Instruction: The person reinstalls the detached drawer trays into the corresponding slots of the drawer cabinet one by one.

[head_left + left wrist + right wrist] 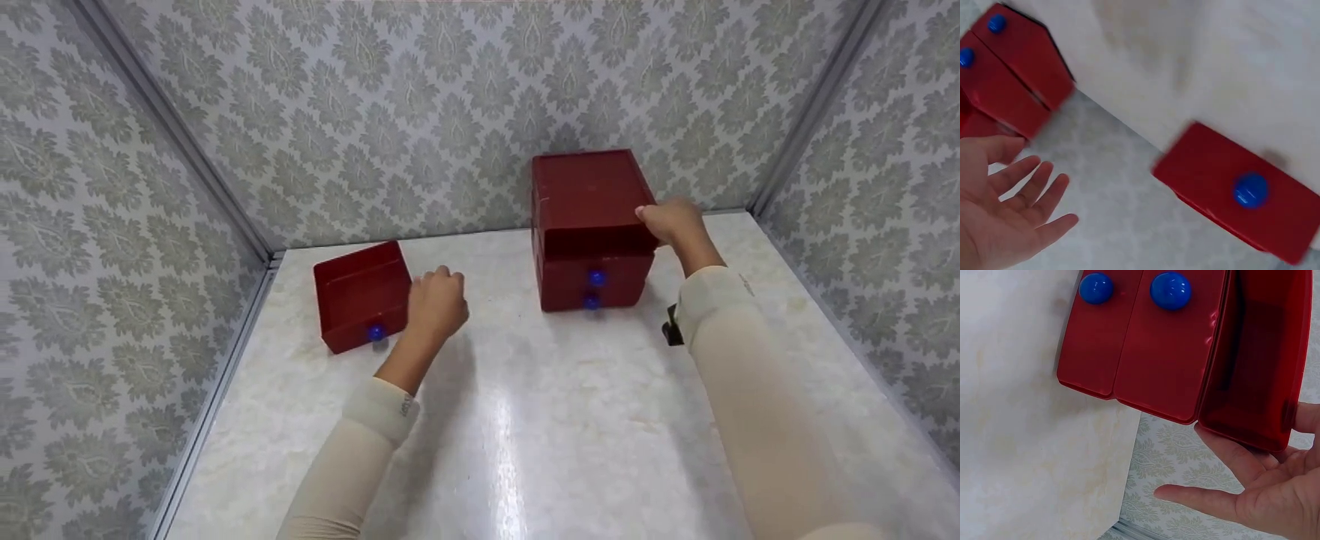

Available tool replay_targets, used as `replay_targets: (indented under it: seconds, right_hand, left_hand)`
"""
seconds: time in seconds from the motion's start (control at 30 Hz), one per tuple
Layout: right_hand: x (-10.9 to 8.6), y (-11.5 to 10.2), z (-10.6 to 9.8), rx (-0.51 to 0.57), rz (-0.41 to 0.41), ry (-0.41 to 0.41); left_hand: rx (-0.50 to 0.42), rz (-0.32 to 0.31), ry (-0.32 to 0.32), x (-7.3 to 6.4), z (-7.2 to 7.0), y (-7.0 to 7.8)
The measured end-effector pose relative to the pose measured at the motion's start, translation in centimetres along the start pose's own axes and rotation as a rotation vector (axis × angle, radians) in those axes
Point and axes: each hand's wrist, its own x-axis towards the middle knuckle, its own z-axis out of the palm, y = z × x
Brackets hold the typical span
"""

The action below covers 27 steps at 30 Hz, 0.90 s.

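The right hand (673, 221) has its grip clamped on the red boxy cabinet (591, 191) right of centre, apparently steadying it, while the left hand (439, 301), fingers apart and empty, likely needs to grasp the blue-knobbed open-topped red drawer (349, 337) at centre left for refitting.

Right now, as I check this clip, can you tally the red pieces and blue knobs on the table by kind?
Cabinet: 1
Fitted drawers: 2
Loose drawer: 1
Blue knobs: 3
Total: 7
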Motion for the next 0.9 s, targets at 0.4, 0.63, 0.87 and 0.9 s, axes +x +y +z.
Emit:
replay_targets:
  seconds: [0.4,0.63,0.87,0.9]
  right_hand:
    - [0.2,0.6,-0.3,-0.064,0.003,-0.045]
    - [0.4,0.4,-0.2,-0.082,-0.012,-0.042]
    - [0.3,0.1,-0.3,-0.092,-0.029,-0.035]
    - [0.3,0.1,-0.2,-0.083,-0.025,-0.032]
  left_hand:
    - [0.067,-0.272,-0.367,-2.5,0.7,-11.7]
    - [0.023,-0.346,-0.370,-4.3,4.0,-15.5]
    - [-0.026,-0.371,-0.327,-4.6,4.2,-16.0]
    - [-0.022,-0.368,-0.326,-4.6,4.3,-16.1]
